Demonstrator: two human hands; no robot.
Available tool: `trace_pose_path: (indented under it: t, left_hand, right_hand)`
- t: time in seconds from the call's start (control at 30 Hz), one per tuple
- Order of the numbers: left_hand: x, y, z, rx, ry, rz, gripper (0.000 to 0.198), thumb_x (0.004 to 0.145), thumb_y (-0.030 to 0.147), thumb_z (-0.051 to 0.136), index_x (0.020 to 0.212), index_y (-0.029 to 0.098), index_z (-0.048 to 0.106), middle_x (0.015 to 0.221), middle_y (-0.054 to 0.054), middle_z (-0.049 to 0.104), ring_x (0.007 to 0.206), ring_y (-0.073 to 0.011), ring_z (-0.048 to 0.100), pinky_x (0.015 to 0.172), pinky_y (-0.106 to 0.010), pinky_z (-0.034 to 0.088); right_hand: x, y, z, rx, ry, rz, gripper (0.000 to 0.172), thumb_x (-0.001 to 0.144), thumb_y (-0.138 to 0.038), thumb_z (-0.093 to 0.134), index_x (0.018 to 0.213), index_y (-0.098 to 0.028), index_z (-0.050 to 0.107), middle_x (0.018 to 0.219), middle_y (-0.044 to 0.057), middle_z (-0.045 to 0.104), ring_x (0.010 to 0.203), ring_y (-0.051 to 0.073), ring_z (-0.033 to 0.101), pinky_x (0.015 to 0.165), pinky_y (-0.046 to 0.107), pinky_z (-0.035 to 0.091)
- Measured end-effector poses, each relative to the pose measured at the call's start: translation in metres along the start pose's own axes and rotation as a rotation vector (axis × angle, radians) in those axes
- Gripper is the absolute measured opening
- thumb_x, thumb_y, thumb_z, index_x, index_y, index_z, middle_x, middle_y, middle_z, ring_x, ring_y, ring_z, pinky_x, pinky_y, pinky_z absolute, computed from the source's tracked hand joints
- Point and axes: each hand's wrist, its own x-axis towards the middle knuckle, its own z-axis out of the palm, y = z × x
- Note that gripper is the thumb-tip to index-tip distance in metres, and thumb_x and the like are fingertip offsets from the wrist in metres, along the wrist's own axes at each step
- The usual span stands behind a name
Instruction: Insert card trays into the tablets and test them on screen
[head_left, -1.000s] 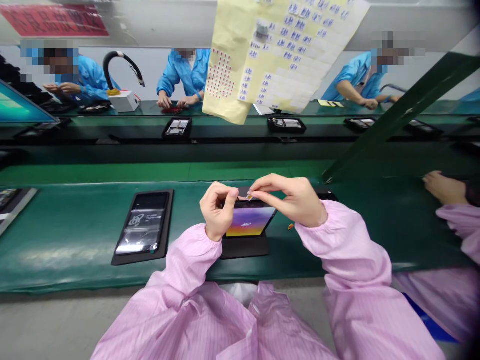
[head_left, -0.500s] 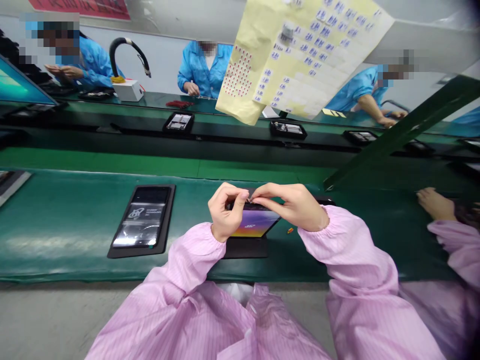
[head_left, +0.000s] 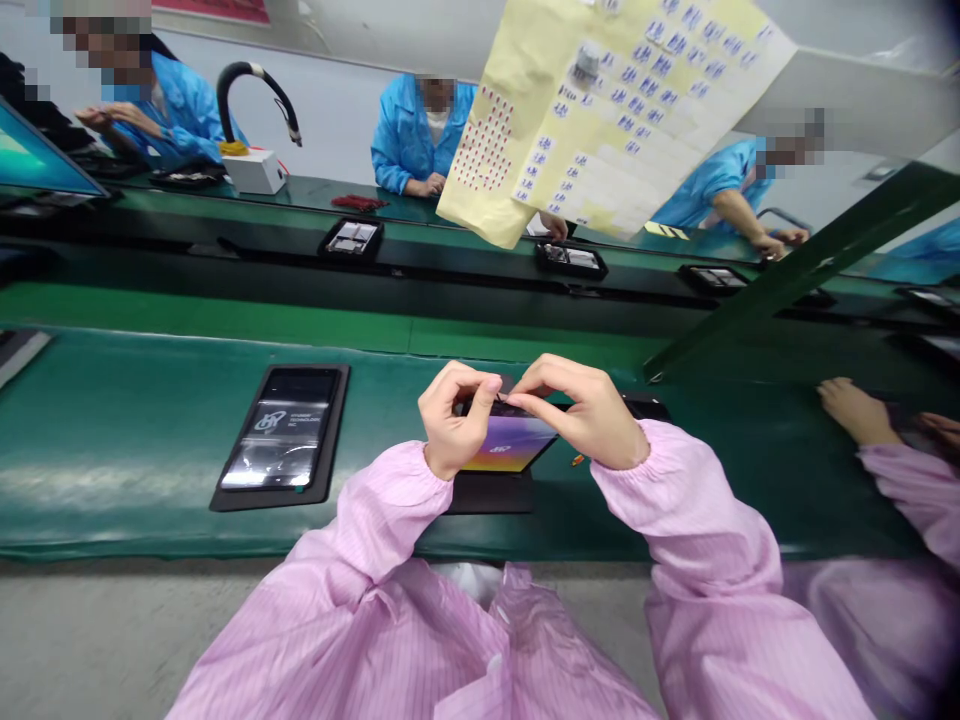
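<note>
My left hand [head_left: 457, 415] and my right hand [head_left: 581, 405] meet at the upper edge of a tablet [head_left: 514, 440] with a lit purple-and-yellow screen. Fingers and thumb of each hand are pinched together around a small dark piece [head_left: 502, 398], too small to name. The tablet lies on a dark pad [head_left: 491, 495], partly covered by my hands. To the left, a second tablet [head_left: 281, 430] with a dark, glossy screen and a white logo rests on its own dark pad. A tiny orange-yellow item [head_left: 577, 460] lies just below my right hand.
Beyond the green bench [head_left: 135, 430] runs a dark line carrying several black trays [head_left: 352, 238]. Paper sheets [head_left: 600, 110] hang in front, and a green post [head_left: 795, 270] slants at right. A co-worker's hand [head_left: 859, 410] is at far right; people in blue sit opposite.
My hands stay pinched at the tablet's upper edge, with the right fingers shifted slightly. The view has moved a little. Across the bench, the middle person's hand has moved right.
</note>
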Motion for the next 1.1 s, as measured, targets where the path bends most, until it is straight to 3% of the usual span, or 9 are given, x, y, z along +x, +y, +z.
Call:
trace_pose_path:
  t: [0.43,0.83,1.1]
  left_hand:
    - [0.0,-0.002,0.001,0.001,0.005,0.011,0.007,0.084,0.017,0.065,0.078,0.017,0.063,0.067,0.001,0.059,0.059,-0.0082,0.055,0.053,-0.021,0.044]
    - [0.002,-0.008,0.003,0.004,0.022,-0.02,0.012,0.086,0.025,0.064,0.077,0.017,0.063,0.068,0.002,0.058,0.056,-0.0075,0.057,0.051,-0.02,0.045]
    - [0.004,-0.01,0.003,-0.013,0.016,-0.03,0.01,0.085,0.022,0.064,0.077,0.017,0.062,0.069,0.002,0.056,0.057,-0.0072,0.056,0.052,-0.02,0.044]
  right_hand:
    - [0.005,0.002,0.0,-0.113,-0.116,-0.081,0.018,0.095,-0.025,0.053,0.079,-0.018,0.06,0.075,0.003,0.064,0.067,0.013,0.057,0.064,0.024,0.043]
    - [0.004,0.007,-0.001,-0.074,-0.069,-0.061,0.018,0.093,-0.031,0.057,0.082,-0.018,0.061,0.077,0.002,0.065,0.068,0.013,0.059,0.066,0.024,0.047]
    - [0.007,0.01,-0.002,-0.11,-0.084,-0.111,0.016,0.094,-0.025,0.054,0.083,-0.017,0.06,0.077,0.002,0.063,0.068,0.013,0.058,0.065,0.023,0.045]
